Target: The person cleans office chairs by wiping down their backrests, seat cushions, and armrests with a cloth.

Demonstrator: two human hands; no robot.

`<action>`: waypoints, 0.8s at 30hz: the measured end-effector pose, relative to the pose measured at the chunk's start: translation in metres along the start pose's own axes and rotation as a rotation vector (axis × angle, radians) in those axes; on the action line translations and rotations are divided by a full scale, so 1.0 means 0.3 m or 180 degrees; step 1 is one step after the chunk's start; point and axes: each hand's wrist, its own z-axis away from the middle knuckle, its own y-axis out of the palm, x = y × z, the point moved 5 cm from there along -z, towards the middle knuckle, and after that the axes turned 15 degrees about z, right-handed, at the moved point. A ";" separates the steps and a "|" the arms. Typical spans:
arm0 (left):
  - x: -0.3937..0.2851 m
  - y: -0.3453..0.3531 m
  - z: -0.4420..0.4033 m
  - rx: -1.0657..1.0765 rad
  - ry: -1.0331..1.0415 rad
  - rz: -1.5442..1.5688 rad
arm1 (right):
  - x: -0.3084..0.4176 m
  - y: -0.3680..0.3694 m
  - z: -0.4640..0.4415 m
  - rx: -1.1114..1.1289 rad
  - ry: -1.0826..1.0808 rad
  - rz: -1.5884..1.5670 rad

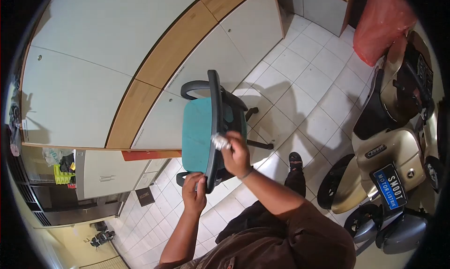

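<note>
An office chair with a green seat (197, 133) and a black backrest frame (214, 100) stands in front of me, its backrest seen nearly edge-on from above. My right hand (236, 155) is closed on a crumpled whitish cloth (220, 141), which lies against the backrest's top edge. Lower down, my left hand (193, 189) grips the near end of the same backrest, fingers curled and partly hidden. A black armrest (194, 87) shows beyond the seat.
Pale cabinets (187, 67) with wooden trim run along the left. Gold scooters (389, 151) stand at the right, below a red plastic bag (382, 25). A dark box (145, 197) sits on the white tiled floor (304, 95).
</note>
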 end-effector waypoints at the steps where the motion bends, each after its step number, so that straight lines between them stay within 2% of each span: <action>1: 0.008 -0.012 0.020 0.0006 -0.0016 -0.0031 | -0.038 0.018 -0.061 0.0112 0.0216 -0.0061; 3: 0.014 -0.031 0.051 -0.0112 -0.0160 -0.0019 | -0.091 0.054 -0.181 -0.0022 0.0542 -0.0251; 4: 0.019 -0.043 0.068 -0.0219 -0.0297 0.0018 | -0.114 0.069 -0.240 -0.0270 0.0410 -0.0115; 8: 0.033 -0.069 0.121 -0.0249 -0.0404 -0.0121 | -0.315 0.195 -0.405 -0.0315 0.0786 -0.0260; 10: 0.015 -0.066 0.123 -0.0238 -0.0466 -0.0209 | -0.370 0.231 -0.447 -0.0024 0.1440 -0.0741; 13: 0.027 -0.074 0.154 -0.0661 -0.0730 -0.0237 | -0.523 0.311 -0.425 0.0171 0.1781 -0.0879; 15: 0.013 -0.065 0.163 -0.0785 -0.0784 -0.0290 | -0.635 0.358 -0.376 0.0826 0.1941 0.0356; 16: 0.006 -0.062 0.164 -0.0917 -0.0802 -0.0324 | -0.608 0.327 -0.388 0.0826 0.1965 0.0362; 18: -0.002 -0.050 0.170 -0.1001 -0.0867 -0.0466 | -0.507 0.269 -0.402 0.0651 0.2040 -0.0489; 20: -0.008 -0.061 0.198 -0.1257 -0.0989 -0.0780 | -0.344 0.180 -0.420 0.0193 0.1142 -0.0488; 22: -0.002 -0.061 0.216 -0.1326 -0.1032 -0.0890 | -0.289 0.170 -0.393 -0.0025 0.1009 -0.0898; 24: 0.002 -0.073 0.237 -0.1517 -0.1247 -0.1031 | -0.336 0.215 -0.381 0.0132 0.1227 -0.1291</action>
